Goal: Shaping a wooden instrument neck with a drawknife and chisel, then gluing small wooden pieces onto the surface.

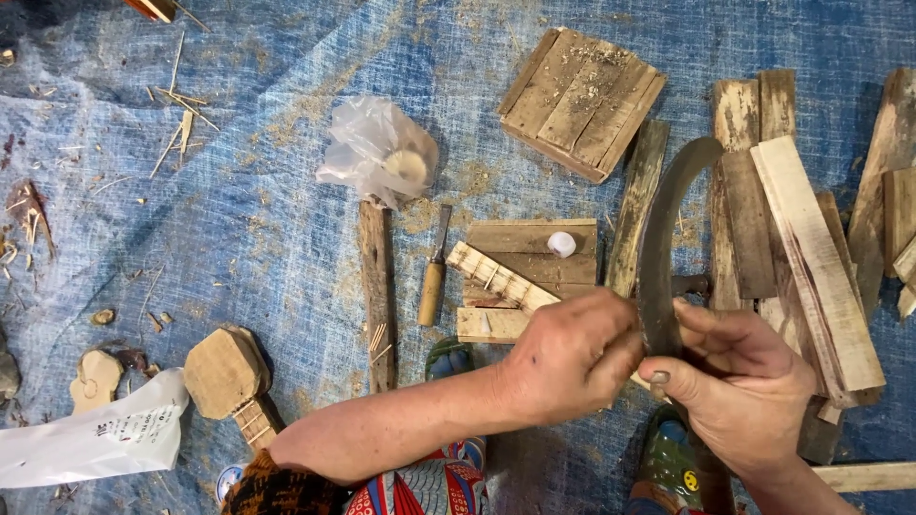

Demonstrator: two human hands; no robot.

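Observation:
My right hand (739,381) grips a curved, dark metal blade (663,229), a sickle-like knife whose tip arcs up toward the wood pile. My left hand (572,353) is closed around a small pale piece of wood pressed against the blade's edge; the piece is mostly hidden by my fingers. Just above my left hand lies a small stack of short wooden slats (515,277) with a white cap (562,244) on top.
A wooden-handled chisel (434,272) and a long stick (378,296) lie left of the slats. A clear plastic bag (377,153), a square slat panel (582,91), planks (811,248) at right, an octagonal wooden block (227,374) and a white bag (91,439) rest on the blue tarp (239,219).

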